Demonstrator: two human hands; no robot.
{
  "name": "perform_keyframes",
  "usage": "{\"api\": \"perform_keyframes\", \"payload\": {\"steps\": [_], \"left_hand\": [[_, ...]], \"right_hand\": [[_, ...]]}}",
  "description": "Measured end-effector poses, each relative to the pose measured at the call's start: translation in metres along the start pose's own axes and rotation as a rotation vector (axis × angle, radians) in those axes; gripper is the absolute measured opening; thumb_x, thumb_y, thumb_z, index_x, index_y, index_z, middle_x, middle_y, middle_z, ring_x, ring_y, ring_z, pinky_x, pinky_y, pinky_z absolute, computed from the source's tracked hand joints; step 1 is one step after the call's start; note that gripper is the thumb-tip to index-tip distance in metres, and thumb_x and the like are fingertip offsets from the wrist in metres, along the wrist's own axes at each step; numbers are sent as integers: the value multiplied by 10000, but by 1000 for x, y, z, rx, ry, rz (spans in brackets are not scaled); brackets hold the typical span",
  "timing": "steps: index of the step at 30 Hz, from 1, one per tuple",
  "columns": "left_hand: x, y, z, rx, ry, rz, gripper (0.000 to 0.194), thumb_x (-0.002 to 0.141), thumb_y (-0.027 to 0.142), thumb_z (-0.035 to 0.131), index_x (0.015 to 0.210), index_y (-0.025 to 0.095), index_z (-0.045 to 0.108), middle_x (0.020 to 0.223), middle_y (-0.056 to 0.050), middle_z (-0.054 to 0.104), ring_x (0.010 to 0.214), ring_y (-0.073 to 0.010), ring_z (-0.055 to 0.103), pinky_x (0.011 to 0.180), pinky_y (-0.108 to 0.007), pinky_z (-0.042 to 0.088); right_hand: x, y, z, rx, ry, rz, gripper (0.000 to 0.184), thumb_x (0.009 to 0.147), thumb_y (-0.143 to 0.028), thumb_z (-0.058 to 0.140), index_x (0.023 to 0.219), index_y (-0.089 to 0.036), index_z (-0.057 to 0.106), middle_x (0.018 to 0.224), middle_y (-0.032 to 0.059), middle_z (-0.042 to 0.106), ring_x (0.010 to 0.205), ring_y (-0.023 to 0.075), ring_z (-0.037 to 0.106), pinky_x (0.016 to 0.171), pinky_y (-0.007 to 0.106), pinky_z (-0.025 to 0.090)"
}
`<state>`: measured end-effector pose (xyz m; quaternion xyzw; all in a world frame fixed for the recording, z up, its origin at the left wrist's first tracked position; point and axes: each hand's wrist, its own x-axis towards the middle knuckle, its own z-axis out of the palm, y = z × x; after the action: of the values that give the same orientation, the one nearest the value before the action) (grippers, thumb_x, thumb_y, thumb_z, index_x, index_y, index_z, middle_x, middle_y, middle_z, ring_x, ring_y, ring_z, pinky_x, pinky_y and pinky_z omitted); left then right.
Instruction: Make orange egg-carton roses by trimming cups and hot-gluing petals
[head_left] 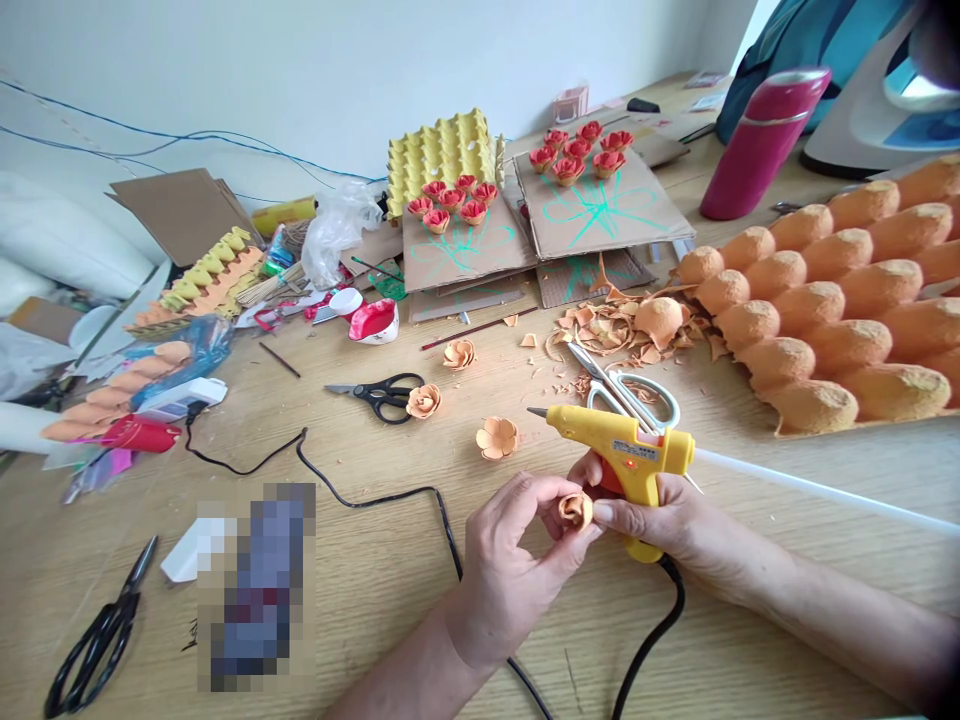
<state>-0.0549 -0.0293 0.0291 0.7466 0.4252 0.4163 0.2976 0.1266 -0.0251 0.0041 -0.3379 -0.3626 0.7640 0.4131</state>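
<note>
Between the thumb and fingers of my left hand (517, 560) is a small rolled egg-carton flower (576, 511). My right hand (667, 520) grips a yellow glue gun (637, 450) by its handle, and its thumb also touches the flower's right side. The gun's nozzle points left, a white glue stick (810, 485) sticks out of its back, and a small red light glows on its side. Just beyond my hands lies an open orange flower (497, 438). Two more orange paper flowers, one a rosette (424, 401), the other a cupped bloom (460, 354), rest farther back.
White-handled scissors (645, 395) lie behind the gun, near carton scraps (600, 330). An orange egg tray (840, 300) fills the right side. Red flowers stand on cardboard (607, 215) at the back. Black scissors (105, 625) and a cable (375, 495) lie on the left.
</note>
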Motion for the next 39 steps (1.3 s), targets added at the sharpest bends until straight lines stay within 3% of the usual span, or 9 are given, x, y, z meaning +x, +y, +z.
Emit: {"api": "perform_keyframes", "payload": {"steps": [17, 27, 39], "left_hand": [[-1, 0, 2, 17, 27, 70, 157, 821, 102, 718, 934, 176, 638, 758, 14, 652, 647, -83, 614, 670, -184, 531], [-2, 2, 1, 29, 35, 30, 192, 823, 119, 721, 994, 176, 656, 797, 0, 673, 666, -95, 621, 694, -207, 545], [-2, 2, 3, 55, 36, 27, 154, 821, 104, 702, 950, 171, 652, 778, -3, 675, 671, -98, 628, 695, -204, 545]], "right_hand": [[2, -3, 1, -108, -31, -29, 267, 804, -410, 778, 918, -218, 631, 867, 11, 633, 813, 155, 599, 755, 281, 510], [2, -10, 7, -148, 42, -36, 336, 731, -460, 818, 878, -236, 616, 850, 15, 617, 792, 176, 591, 754, 315, 523], [2, -8, 5, -172, 22, -67, 308, 752, -444, 804, 884, -230, 627, 852, 27, 625, 801, 180, 597, 765, 321, 531]]}}
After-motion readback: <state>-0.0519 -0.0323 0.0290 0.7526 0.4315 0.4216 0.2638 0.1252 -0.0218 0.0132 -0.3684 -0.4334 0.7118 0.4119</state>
